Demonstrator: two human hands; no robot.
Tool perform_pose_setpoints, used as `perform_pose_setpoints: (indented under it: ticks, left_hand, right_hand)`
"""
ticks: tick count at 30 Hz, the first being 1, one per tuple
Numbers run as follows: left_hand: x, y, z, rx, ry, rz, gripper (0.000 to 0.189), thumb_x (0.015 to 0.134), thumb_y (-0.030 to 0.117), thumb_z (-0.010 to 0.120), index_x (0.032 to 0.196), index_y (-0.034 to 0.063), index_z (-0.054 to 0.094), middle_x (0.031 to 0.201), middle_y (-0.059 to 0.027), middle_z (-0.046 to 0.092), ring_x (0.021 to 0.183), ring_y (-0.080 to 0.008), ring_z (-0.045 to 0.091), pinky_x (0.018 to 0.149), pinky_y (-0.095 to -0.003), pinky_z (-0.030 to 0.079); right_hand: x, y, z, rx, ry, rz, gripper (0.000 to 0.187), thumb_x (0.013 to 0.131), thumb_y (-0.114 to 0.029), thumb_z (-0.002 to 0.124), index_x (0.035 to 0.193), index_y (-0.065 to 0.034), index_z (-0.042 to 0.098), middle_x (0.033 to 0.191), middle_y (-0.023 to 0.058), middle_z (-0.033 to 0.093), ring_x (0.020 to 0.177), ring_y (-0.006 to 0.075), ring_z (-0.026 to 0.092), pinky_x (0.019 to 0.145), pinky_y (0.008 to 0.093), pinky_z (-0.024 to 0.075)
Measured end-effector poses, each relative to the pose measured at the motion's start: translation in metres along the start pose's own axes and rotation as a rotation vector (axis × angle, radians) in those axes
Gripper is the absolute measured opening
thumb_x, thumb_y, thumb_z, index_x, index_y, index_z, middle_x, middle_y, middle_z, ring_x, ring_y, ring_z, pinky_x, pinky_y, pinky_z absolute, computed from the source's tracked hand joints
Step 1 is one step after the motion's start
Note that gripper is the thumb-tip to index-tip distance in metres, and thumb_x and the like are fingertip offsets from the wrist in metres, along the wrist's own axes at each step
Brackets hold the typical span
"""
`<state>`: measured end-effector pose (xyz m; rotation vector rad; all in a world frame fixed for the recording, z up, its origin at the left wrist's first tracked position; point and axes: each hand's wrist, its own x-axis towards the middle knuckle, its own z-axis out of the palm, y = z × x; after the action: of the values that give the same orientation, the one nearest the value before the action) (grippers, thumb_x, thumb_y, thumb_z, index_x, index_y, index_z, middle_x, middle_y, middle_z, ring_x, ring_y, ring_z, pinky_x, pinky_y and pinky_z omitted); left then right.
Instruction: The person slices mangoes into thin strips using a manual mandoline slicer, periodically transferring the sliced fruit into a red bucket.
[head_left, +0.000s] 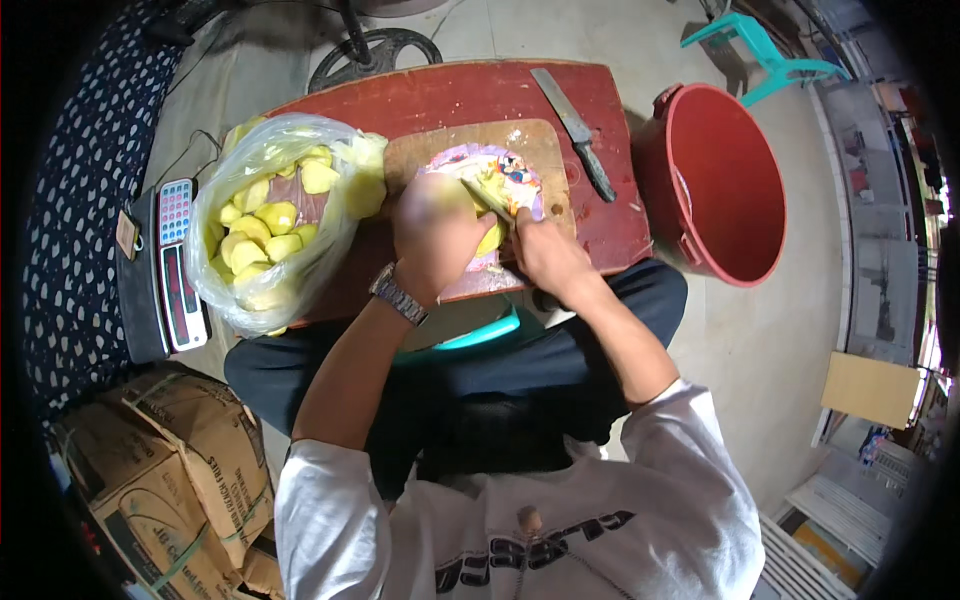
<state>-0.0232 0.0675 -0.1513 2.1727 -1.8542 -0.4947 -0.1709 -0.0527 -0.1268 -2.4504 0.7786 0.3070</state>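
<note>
My right hand (551, 251) grips a knife (487, 199), its blade pointing up and left over pale yellow cut produce. Close beside it is my left hand (442, 247), wearing a metal wristwatch (399, 293). Blur covers its fingers, so what they hold is unclear; the thumb lies against a yellow produce piece (491, 238). Beneath both hands is a colourfully printed plate or mat (450, 155) on a wooden cutting board (420, 142). To the left, an open clear plastic bag (270, 315) contains several peeled yellow pieces (276, 217), perhaps potato or fruit.
A large dark-handled knife (574, 131) rests on the red low table (480, 82), right of the board. Beyond that side stands a red bucket (720, 187). A digital scale (180, 262) is left of the bag. Cardboard boxes (172, 472) lie at lower left; a turquoise stool (761, 56) stands upper right.
</note>
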Motion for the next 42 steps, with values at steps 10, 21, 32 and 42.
perform_pose_setpoints:
  ticks: [10, 21, 32, 42]
  left_hand:
    - [0.0, -0.014, 0.007, -0.015, 0.029, 0.098, 0.026, 0.089, 0.004, 0.05, 0.111, 0.0029, 0.065, 0.094, -0.0248, 0.063, 0.082, -0.0428, 0.067, 0.074, -0.0495, 0.055]
    - [-0.01, -0.015, 0.007, -0.037, 0.122, 0.14, 0.026, 0.091, 0.006, 0.052, 0.114, 0.0059, 0.064, 0.094, -0.0189, 0.061, 0.088, -0.0385, 0.063, 0.079, -0.0469, 0.052]
    - [-0.002, -0.014, 0.01, -0.071, 0.181, 0.105, 0.019, 0.091, 0.006, 0.05, 0.105, 0.004, 0.064, 0.094, -0.0213, 0.064, 0.089, -0.041, 0.065, 0.079, -0.0494, 0.052]
    - [-0.003, -0.008, 0.005, -0.002, 0.031, 0.042, 0.021, 0.091, 0.006, 0.051, 0.106, 0.0042, 0.065, 0.092, -0.0221, 0.068, 0.087, -0.0411, 0.069, 0.078, -0.0502, 0.055]
  right_hand:
    - [-0.001, -0.006, -0.001, 0.004, 0.069, -0.052, 0.024, 0.098, -0.014, 0.05, 0.106, 0.0086, 0.052, 0.079, 0.0349, 0.066, 0.082, 0.053, 0.066, 0.075, 0.0607, 0.0517]
    - [-0.012, -0.015, -0.009, 0.045, -0.021, -0.013, 0.024, 0.093, -0.008, 0.049, 0.108, 0.0095, 0.055, 0.092, 0.0368, 0.067, 0.093, 0.0535, 0.067, 0.082, 0.0588, 0.053]
    - [0.008, 0.0, 0.005, 0.001, 0.006, 0.002, 0.023, 0.094, -0.01, 0.052, 0.105, 0.0088, 0.057, 0.094, 0.0346, 0.069, 0.094, 0.0519, 0.068, 0.082, 0.0583, 0.0539]
    - [0.011, -0.003, 0.009, -0.015, 0.041, -0.084, 0.019, 0.092, -0.007, 0.052, 0.102, 0.0088, 0.057, 0.088, 0.0365, 0.067, 0.089, 0.0533, 0.067, 0.078, 0.0583, 0.053]
